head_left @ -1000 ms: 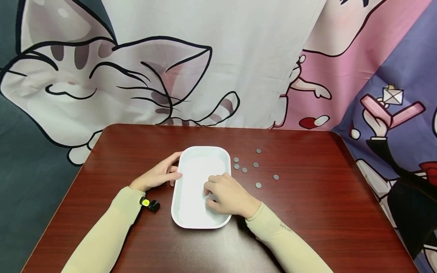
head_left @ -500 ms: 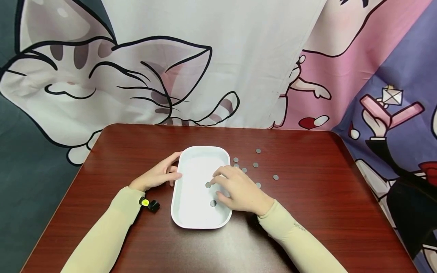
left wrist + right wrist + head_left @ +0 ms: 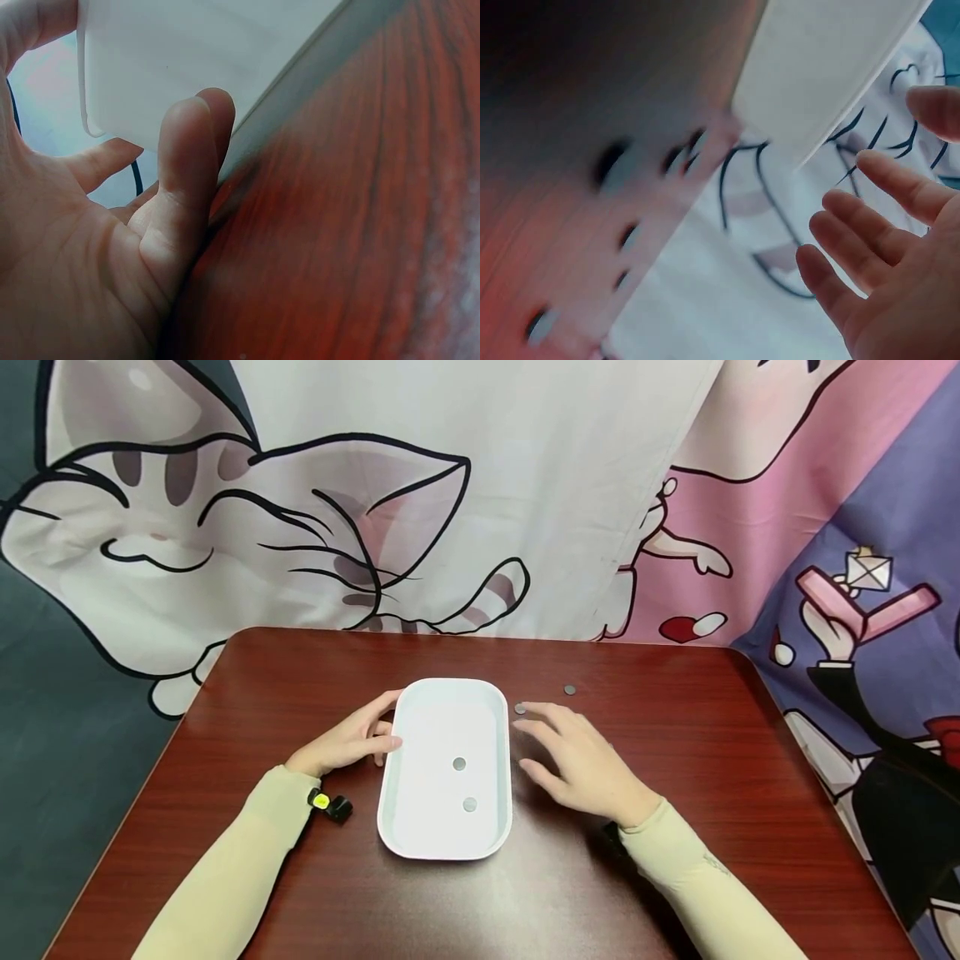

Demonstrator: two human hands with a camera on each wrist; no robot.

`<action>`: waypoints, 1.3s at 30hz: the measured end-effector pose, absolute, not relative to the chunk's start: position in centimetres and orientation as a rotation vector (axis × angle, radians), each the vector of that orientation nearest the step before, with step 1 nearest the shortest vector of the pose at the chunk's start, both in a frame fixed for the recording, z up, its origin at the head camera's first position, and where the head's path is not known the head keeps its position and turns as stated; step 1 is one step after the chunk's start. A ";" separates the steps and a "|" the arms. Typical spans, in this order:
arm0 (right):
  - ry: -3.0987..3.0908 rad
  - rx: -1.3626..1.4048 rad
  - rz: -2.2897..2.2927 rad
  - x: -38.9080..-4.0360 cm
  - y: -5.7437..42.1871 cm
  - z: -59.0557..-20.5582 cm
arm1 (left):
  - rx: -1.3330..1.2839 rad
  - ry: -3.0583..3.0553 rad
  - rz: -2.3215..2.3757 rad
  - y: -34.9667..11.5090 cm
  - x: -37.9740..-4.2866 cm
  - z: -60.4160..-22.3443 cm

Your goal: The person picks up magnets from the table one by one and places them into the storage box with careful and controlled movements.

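A white rectangular tray (image 3: 427, 718) with rounded corners lies on the table. Inside it are two small grey coin-like discs, one mid-tray (image 3: 459, 764) and one lower (image 3: 470, 804). My left hand (image 3: 341, 745) rests at the tray's left side, thumb and index finger touching it; the left wrist view has the thumb (image 3: 187, 150) against the tray's outer wall. Just right of the tray, my right hand (image 3: 588, 768) hovers with fingers spread, holding nothing. Near its fingertips is another disc (image 3: 520, 708); several more show in the right wrist view (image 3: 619, 169), mostly hidden beneath the hand from above.
One disc (image 3: 570, 690) lies farther back on the reddish-brown wooden table (image 3: 712, 760). Behind the table's far edge hangs a printed cloth (image 3: 555, 510) with cartoon figures. A small black device with a yellow-green spot (image 3: 330, 806) sits on the left wrist.
My right hand has come up from inside the tray, letting two discs lie there, and moved right over the discs on the table. My left hand has stayed at the tray.
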State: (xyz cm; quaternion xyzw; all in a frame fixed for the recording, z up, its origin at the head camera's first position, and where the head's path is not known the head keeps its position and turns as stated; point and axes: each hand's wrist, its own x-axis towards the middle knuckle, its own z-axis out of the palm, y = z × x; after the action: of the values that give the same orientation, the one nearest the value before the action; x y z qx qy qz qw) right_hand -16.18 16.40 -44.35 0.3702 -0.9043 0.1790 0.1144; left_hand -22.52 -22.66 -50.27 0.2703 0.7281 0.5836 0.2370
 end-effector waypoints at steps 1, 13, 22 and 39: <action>-2.663 1.066 0.510 -16.3 17.0 -44.4 | 0.742 1.994 1.600 -22.6 -22.5 -50.3; -2.782 0.958 0.363 -17.1 23.8 -46.2 | 0.759 1.991 1.595 -22.7 -22.7 -50.3; -2.788 0.948 0.276 -17.6 26.1 -47.7 | 0.763 1.981 1.606 -22.6 -22.7 -50.2; -2.862 0.845 0.164 -18.0 26.3 -47.6 | 0.738 2.009 1.577 -22.8 -22.8 -50.4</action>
State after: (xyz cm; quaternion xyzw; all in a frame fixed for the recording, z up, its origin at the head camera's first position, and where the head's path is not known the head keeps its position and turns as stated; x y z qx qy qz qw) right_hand -17.98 26.30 -47.60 0.2819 -0.9548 0.0547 0.0766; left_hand -22.78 -22.80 -50.43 0.2694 0.7338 0.5760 0.2390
